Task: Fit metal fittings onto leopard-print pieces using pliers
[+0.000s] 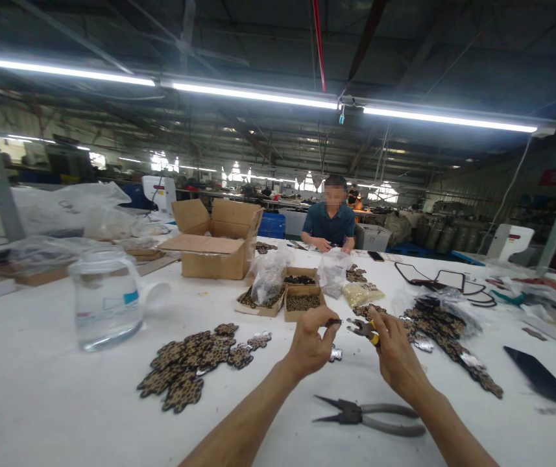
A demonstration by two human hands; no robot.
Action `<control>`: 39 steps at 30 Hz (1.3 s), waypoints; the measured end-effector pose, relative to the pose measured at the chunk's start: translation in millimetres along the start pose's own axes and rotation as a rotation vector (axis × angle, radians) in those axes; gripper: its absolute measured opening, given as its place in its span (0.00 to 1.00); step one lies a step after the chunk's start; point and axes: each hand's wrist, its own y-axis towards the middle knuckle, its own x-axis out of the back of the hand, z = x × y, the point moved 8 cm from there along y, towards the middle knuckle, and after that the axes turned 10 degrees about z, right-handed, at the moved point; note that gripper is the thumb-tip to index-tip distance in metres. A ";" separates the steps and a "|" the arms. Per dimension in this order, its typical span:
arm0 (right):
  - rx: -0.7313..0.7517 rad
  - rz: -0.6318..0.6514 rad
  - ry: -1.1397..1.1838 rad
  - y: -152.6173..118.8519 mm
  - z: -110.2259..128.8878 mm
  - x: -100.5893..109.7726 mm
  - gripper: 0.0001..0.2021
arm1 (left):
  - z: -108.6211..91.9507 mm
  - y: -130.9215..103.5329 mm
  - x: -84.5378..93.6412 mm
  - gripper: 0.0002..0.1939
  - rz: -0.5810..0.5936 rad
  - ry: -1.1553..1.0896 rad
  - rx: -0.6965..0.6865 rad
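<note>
The left hand [307, 345] pinches a small dark piece [335, 322] between its fingers, and the right hand [398, 353] grips yellow-handled pliers [366, 329], their parted jaws facing that piece, just beside it. Nearer the wearer, long-nosed pliers [353, 413] lie on the white surface [87, 408]. Patterned patches [185, 363] are heaped left and right, with small open boxes [302, 316] beyond.

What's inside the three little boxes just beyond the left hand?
The front right box holds small brass-coloured bits. The front left box holds similar bits, partly covered by a plastic bag. The back box holds dark pieces. Anything under the bag or top layers is hidden.
</note>
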 end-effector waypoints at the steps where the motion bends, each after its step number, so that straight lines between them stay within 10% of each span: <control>1: 0.000 -0.008 -0.014 0.7 2.5 3.8 0.42 | -0.4 0.0 -1.2 0.04 0.005 -0.003 -0.001; 39: -0.021 -0.053 -0.090 3.1 12.7 17.4 0.43 | -6.6 -2.2 -9.8 0.04 0.044 0.068 -0.027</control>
